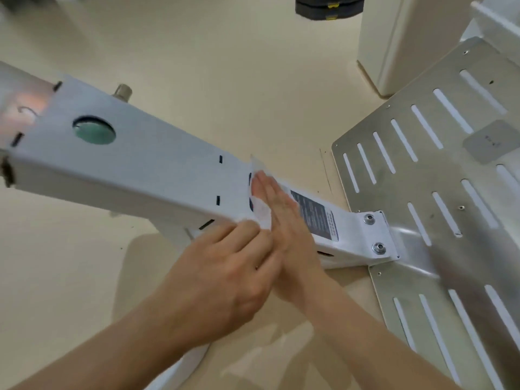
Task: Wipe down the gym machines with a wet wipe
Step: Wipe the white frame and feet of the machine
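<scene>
Head view: the only writing close by is a dark label [315,215] stuck on the top face of the white machine beam [140,170]. It has rows of small pale print, too blurred to read. A small grey tag [491,140] on the slotted footplate [422,170] carries tiny marks that cannot be read either.

The wet wipe [263,212] is white, thin and crumpled. It lies on the beam's top face just beside the label, and its near edge folds over the beam's side. The right hand [281,218] lies flat on it with fingers straight and together, pressing it to the metal. The left hand [225,266] has its fingers curled at the beam's near edge, pinching the wipe's lower corner.

The beam is a painted box section, smooth and matte, with short black slots and a round hole holding a greenish cap [94,130]. Its far end meets a white bracket fixed by two shiny bolts [369,219]. The footplate is bare brushed metal with rounded corners and rows of long slots. Below lies a beige floor [225,66].
</scene>
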Demonstrator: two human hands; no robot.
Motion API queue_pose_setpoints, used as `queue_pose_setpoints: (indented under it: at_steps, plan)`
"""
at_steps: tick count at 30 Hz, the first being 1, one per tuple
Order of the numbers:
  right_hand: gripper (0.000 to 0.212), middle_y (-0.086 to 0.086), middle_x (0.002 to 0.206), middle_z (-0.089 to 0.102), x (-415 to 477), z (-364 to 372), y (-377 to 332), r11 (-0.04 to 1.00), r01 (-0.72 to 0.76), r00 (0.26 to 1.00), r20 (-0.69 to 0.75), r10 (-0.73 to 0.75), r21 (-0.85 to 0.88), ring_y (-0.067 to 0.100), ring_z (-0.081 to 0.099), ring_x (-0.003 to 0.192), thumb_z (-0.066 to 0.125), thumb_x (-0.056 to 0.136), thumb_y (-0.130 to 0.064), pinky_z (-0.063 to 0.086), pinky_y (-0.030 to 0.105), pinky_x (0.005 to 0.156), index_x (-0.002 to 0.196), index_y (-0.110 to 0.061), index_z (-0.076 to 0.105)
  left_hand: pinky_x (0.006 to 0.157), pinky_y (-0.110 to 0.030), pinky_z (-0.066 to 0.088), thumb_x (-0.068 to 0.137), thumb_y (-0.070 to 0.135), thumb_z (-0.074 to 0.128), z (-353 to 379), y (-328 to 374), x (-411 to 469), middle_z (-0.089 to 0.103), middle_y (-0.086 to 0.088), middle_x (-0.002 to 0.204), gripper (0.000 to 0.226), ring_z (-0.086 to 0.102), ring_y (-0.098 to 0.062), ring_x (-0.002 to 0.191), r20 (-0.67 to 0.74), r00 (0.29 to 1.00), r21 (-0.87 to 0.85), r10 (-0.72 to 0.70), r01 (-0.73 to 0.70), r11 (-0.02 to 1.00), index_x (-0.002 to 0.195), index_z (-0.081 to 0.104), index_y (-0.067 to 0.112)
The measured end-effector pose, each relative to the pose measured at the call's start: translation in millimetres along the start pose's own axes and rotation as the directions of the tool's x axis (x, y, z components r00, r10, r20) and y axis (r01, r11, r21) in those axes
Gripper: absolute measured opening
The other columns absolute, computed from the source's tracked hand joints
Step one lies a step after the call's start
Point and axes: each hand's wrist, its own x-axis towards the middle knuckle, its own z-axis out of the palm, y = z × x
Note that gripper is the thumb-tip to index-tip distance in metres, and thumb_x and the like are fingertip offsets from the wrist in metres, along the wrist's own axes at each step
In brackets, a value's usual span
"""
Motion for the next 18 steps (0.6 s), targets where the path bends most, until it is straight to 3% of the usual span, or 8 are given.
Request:
queue_pose_setpoints:
  at_steps: [3, 6, 8, 12, 15, 18]
  plan:
    - [0.066, 0.014, 0.161, 0.013, 35.8, -2.2, -41.0, 0.978, 0.172, 0.985, 0.045, -0.167, -0.120, 0.026, 0.009, 0.149, 0.030, 0.096, -0.031, 0.016, 0.043, 0.121, 0.152, -0.007, 0.005, 0.067, -0.044, 0.047, 0.087, 0.000, 0.030, -31.6, -22.6, -9.4, 0.063, -0.012, 0.083, 0.033, 0.059, -0.032, 0.076, -0.056, 0.988, 0.088, -0.143, 0.147, 0.985, 0.076, 0.060, 0.009]
    - [0.062, 0.013, 0.162, -0.004, 70.0, 0.5, -88.8, 0.924, 0.315, 0.948, 0.116, -0.296, -0.219, 0.026, -0.008, 0.149, 0.015, 0.100, -0.032, 0.008, 0.042, 0.122, 0.154, -0.009, -0.006, 0.072, -0.044, 0.041, 0.080, -0.002, 0.037, -58.3, -44.2, -16.4, 0.064, -0.019, 0.092, 0.027, 0.058, -0.035, 0.083, -0.104, 0.946, 0.171, -0.306, 0.320, 0.932, 0.084, 0.062, 0.005]
    - [0.064, 0.011, 0.162, -0.006, 84.8, -0.4, -100.5, 0.897, 0.380, 0.925, 0.117, -0.362, -0.225, 0.024, -0.010, 0.149, 0.005, 0.097, -0.036, 0.010, 0.041, 0.121, 0.154, -0.008, -0.006, 0.079, -0.044, 0.041, 0.081, 0.000, 0.042, -68.5, -55.5, -20.6, 0.064, -0.019, 0.105, 0.026, 0.057, -0.037, 0.095, -0.116, 0.918, 0.203, -0.380, 0.397, 0.895, 0.096, 0.063, 0.004]
    - [0.089, 0.014, 0.158, 0.023, 72.0, -4.1, -78.2, 0.960, 0.278, 0.960, -0.017, -0.278, -0.021, 0.025, 0.019, 0.148, 0.034, 0.088, -0.064, 0.024, 0.043, 0.118, 0.151, -0.002, 0.024, 0.105, -0.049, 0.033, 0.086, 0.011, 0.048, -63.2, -63.3, -40.0, 0.056, -0.018, 0.132, 0.043, 0.050, -0.037, 0.122, -0.017, 0.909, 0.335, -0.417, 0.398, 0.854, 0.128, 0.057, 0.009]
    - [0.109, 0.015, 0.158, 0.024, 44.1, -3.6, -37.3, 0.994, 0.103, 0.995, 0.002, -0.103, -0.037, 0.027, 0.022, 0.146, 0.042, 0.075, -0.080, 0.030, 0.051, 0.114, 0.151, -0.002, 0.023, 0.113, -0.054, 0.025, 0.087, 0.014, 0.043, -56.9, -59.3, -42.0, 0.050, -0.023, 0.139, 0.048, 0.046, -0.038, 0.130, 0.048, 0.907, 0.383, -0.419, 0.371, 0.846, 0.133, 0.056, 0.008]
    - [0.116, 0.005, 0.161, 0.013, 15.5, -7.7, 10.8, 0.999, -0.039, 0.995, 0.090, 0.041, -0.027, 0.021, 0.013, 0.149, 0.036, 0.070, -0.087, 0.024, 0.051, 0.117, 0.154, -0.010, 0.014, 0.114, -0.055, 0.021, 0.084, 0.010, 0.041, -44.2, -50.7, -32.1, 0.049, -0.026, 0.138, 0.050, 0.046, -0.041, 0.130, 0.064, 0.926, 0.370, -0.371, 0.323, 0.871, 0.132, 0.055, 0.001]
